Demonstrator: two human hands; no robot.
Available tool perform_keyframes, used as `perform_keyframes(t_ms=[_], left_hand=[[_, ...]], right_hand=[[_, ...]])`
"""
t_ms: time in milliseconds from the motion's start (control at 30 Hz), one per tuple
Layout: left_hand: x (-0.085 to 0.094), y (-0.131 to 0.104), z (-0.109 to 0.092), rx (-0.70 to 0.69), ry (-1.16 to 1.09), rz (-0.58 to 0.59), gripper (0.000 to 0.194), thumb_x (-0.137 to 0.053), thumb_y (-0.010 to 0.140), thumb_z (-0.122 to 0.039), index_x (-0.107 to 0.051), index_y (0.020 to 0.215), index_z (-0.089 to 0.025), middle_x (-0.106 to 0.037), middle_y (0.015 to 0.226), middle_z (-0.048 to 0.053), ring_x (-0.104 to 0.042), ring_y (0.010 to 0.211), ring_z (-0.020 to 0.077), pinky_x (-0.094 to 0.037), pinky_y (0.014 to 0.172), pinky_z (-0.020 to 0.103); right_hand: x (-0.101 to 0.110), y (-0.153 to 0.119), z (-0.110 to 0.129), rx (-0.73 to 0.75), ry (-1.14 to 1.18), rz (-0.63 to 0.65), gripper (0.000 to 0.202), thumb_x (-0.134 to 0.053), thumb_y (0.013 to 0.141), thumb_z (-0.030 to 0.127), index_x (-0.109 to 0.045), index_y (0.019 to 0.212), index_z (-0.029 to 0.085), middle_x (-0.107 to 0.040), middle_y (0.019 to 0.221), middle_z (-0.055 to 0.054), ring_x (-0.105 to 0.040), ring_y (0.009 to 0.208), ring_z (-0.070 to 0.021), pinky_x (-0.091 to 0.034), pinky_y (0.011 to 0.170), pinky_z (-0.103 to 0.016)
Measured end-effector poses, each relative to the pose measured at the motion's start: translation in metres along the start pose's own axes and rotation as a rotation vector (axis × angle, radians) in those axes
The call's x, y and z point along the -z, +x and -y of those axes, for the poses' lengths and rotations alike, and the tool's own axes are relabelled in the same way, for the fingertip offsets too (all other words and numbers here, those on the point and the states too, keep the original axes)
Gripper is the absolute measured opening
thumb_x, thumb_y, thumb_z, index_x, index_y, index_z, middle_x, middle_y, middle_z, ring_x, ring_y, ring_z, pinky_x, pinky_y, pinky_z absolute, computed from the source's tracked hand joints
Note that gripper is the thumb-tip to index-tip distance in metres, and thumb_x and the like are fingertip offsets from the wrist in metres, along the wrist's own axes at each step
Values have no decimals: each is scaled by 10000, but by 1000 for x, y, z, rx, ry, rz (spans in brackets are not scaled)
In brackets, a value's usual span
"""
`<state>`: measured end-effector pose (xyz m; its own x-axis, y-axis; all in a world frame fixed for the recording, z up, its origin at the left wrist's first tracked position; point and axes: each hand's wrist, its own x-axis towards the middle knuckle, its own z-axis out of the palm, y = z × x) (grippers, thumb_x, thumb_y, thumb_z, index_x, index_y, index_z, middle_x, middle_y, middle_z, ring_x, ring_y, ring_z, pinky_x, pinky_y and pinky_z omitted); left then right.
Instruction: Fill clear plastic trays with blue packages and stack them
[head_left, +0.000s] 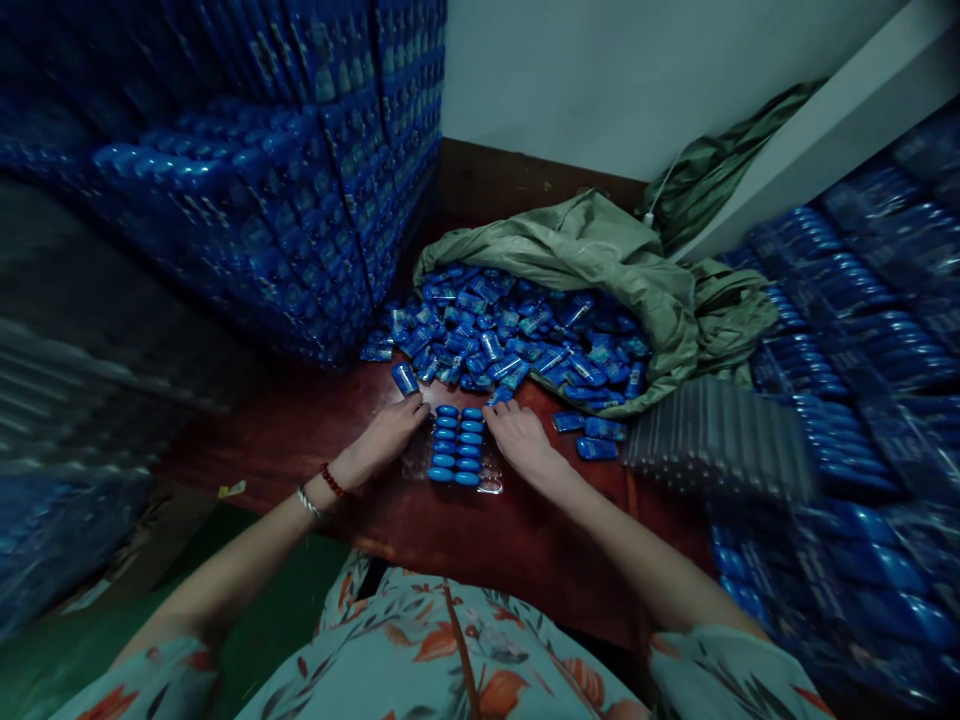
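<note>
My left hand (pixel 396 428) has its fingers bent together at the lower end of a small glossy blue pack (pixel 405 378) with a printed face. Across from it, the fingers of my right hand (pixel 519 438) are closed at another blue pack (pixel 499 397), partly hidden by them. Between both hands, two columns of rounded blue packs (pixel 457 445) stand on edge in a clear plastic tray (pixel 490 482). The tray lies on the dark red tabletop (pixel 420 525); its outer edges are hard to make out.
Loose blue packs (pixel 517 335) spill from a green sack (pixel 600 235) beyond my hands. Tall stacks of filled trays (pixel 300 220) rise on the left, with more blue rows (pixel 847 370) on the right. Nested clear trays (pixel 712 440) lie right of my right hand.
</note>
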<state>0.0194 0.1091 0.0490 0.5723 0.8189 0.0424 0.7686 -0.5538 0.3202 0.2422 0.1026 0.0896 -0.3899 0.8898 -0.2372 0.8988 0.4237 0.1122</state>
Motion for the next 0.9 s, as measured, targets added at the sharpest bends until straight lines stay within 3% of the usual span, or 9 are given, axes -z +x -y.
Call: perform_keyframes(t_ms=[167, 300, 367, 433, 533, 600, 733, 800, 900], left_hand=[[9, 18, -4, -84, 23, 103, 275, -352, 849, -9, -585, 937, -128, -595, 960, 112, -593, 777, 195, -480, 680, 284], [14, 17, 11, -85, -73, 88, 200, -421, 885, -114, -596, 976, -143, -610, 971, 93, -595, 738, 173, -466, 664, 261], [16, 14, 26, -94, -200, 38, 234, -487, 890, -247, -570, 1094, -167, -614, 1017, 84, -604, 804, 182, -471, 708, 265], [16, 15, 43, -7, -341, -91, 326, -473, 899, -351, -537, 1167, -178, -611, 1042, 84, -600, 875, 195, -470, 770, 289], [9, 27, 63, 297, -346, -246, 367, -474, 883, -404, -546, 1133, -145, -581, 1050, 118, -579, 923, 237, -458, 822, 357], [3, 37, 69, 428, -309, -206, 413, -556, 826, -415, -540, 1126, -132, -539, 1107, 147, -564, 946, 266, -450, 830, 389], [-4, 47, 74, 420, -335, -100, 440, -659, 722, -414, -553, 1053, -144, -539, 1087, 121, -555, 933, 258, -451, 823, 371], [-3, 38, 75, 416, -350, -82, 466, -698, 666, -419, -548, 1004, -135, -569, 990, 93, -556, 888, 247, -458, 793, 359], [-1, 5, 74, 485, -407, -78, 471, -689, 662, -431, -522, 980, -127, -582, 824, 43, -560, 760, 214, -466, 701, 332]], right_hand=[[1, -1, -2, -21, 58, 10, 309, -348, 903, 98, -587, 1098, 111, -637, 1003, -175, -583, 930, -273, -447, 703, -340], [-11, -9, -34, 27, 359, -40, 300, -388, 939, 245, -555, 1183, 196, -642, 1096, -91, -596, 968, -217, -453, 767, -303], [-19, -11, -55, 19, 491, -102, 335, -369, 937, 206, -537, 1225, 235, -628, 1151, -52, -579, 1021, -183, -441, 833, -287], [-26, -8, -70, -25, 495, -159, 398, -370, 891, 96, -560, 1214, 230, -607, 1181, -49, -547, 1067, -176, -418, 885, -286], [-30, 4, -69, 27, 368, -148, 518, -390, 800, -14, -564, 1218, 236, -560, 1226, -50, -494, 1106, -188, -407, 894, -294], [-30, 14, -59, 112, 272, -88, 557, -384, 789, -27, -539, 1243, 256, -526, 1253, -54, -476, 1111, -202, -419, 860, -301], [-31, 20, -42, 98, 108, -39, 449, -375, 840, 42, -515, 1238, 197, -507, 1217, -118, -505, 1062, -241, -429, 806, -322], [-35, 10, -45, 49, 75, -21, 380, -414, 844, 94, -509, 1209, 146, -516, 1178, -147, -547, 980, -241, -438, 765, -317], [-45, -18, -57, -21, 126, -18, 331, -451, 841, 150, -503, 1166, 116, -540, 1131, -162, -579, 913, -241, -454, 713, -313]])
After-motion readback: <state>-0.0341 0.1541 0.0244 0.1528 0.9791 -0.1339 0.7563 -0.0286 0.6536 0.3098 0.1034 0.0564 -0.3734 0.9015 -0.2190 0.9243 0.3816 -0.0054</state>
